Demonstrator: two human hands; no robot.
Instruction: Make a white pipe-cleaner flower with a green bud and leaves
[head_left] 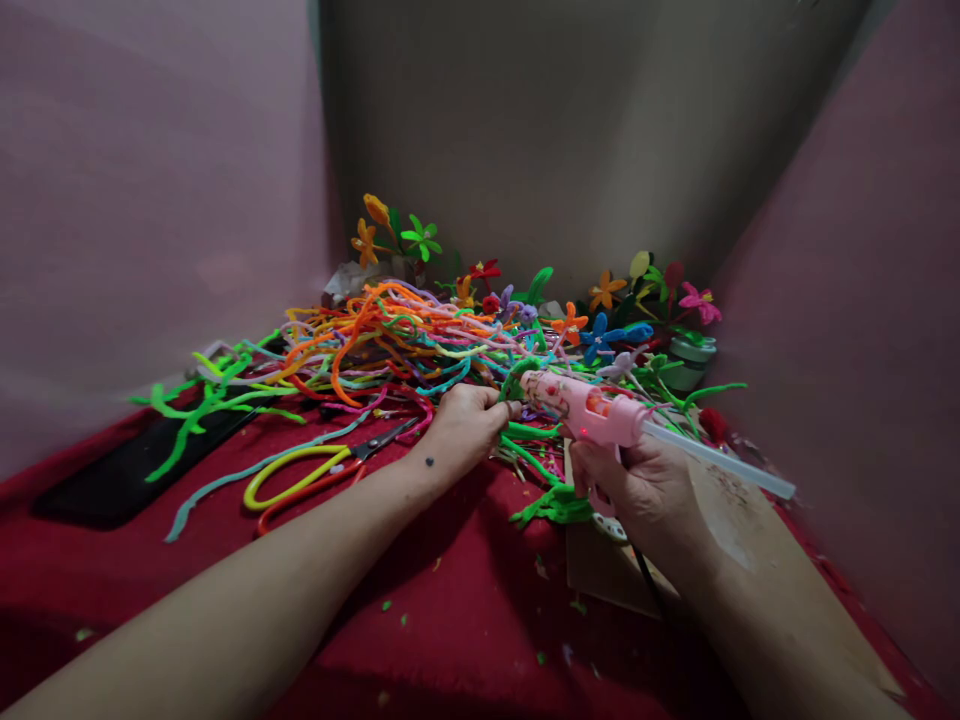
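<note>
My right hand (649,490) is wrapped round the grip of a pink glue gun (585,405), which has a long clear glue stick (727,463) coming out of its rear. The gun's nozzle end points left and meets a green fuzzy piece (517,380). Pinched between the fingers of my left hand (472,425) is that green piece, partly hidden by the fingers and the gun. Scissors (315,480) with yellow and orange handles lie left of my left hand, blades toward it.
Many coloured pipe cleaners (390,340) are heaped behind my hands. Fuzzy flowers (600,338) stand at the back. A black flat object (112,480) lies at left, a brown board (757,560) under my right arm, and green pieces (555,503) near the gun.
</note>
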